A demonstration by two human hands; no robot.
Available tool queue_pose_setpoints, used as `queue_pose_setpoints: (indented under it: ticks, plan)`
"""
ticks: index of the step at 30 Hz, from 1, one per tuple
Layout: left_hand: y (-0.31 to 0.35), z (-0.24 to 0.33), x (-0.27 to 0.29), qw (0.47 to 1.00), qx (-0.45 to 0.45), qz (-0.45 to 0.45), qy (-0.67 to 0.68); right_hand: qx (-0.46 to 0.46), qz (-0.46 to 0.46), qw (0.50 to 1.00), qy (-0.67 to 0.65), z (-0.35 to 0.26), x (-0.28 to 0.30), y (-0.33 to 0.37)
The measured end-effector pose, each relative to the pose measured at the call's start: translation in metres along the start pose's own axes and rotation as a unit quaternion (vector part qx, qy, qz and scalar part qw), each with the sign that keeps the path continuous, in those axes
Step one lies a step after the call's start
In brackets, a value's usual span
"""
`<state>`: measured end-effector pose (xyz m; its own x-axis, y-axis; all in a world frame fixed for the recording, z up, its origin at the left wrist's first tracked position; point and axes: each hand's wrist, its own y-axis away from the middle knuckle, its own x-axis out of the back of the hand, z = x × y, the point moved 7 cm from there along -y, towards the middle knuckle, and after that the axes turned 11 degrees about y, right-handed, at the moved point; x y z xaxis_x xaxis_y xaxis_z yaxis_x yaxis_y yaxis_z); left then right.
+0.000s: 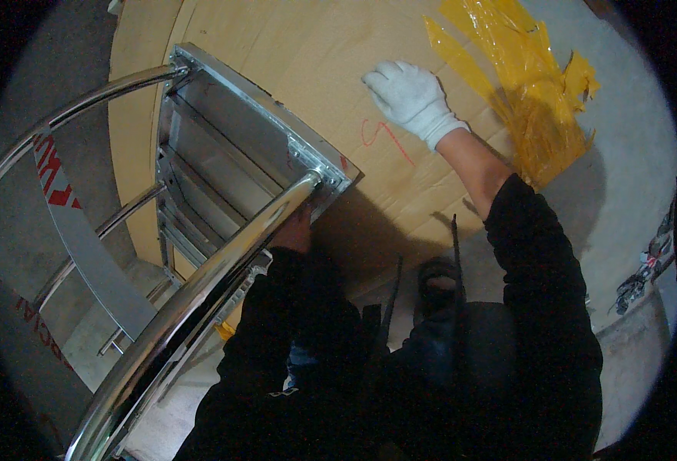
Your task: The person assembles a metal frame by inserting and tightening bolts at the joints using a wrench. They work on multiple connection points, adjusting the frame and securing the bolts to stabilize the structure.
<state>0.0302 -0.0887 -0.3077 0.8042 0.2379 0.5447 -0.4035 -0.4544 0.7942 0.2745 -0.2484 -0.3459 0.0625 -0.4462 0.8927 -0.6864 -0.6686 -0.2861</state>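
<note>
A metal step-like frame (pixel 231 131) with slats and curved chrome tubes rests tilted on a large sheet of cardboard (pixel 300 38). Its thick chrome rail (pixel 223 269) runs toward me at the left. My left hand (pixel 298 229) reaches in beneath the frame's near corner, beside that rail; its fingers are hidden. In a white glove, my right hand (pixel 409 100) is over the cardboard to the right of the frame, above a red handwritten mark (pixel 388 142). Its fingers are curled closed, and the palm side is out of sight.
Crumpled yellow tape (pixel 534 100) covers the cardboard's right part. A grey strip with red printing (pixel 85 246) hangs across the chrome tubes at left. Concrete floor (pixel 622 146) lies at right, with a dark crumpled wrapper (pixel 645 269). My shoe (pixel 438 284) stands at the cardboard's near edge.
</note>
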Motion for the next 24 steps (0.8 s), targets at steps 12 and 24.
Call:
queue_pose_setpoints:
  ticks: [12,24]
  plan:
    - [-0.016,-0.022,-0.027,0.996,-0.044,-0.006,0.073,-0.001,-0.033,0.999,0.005,0.000,-0.005,0.001]
    - [-0.017,-0.025,-0.011,0.969,-0.016,0.044,0.243,-0.010,-0.045,0.999,0.018,0.000,-0.007,0.000]
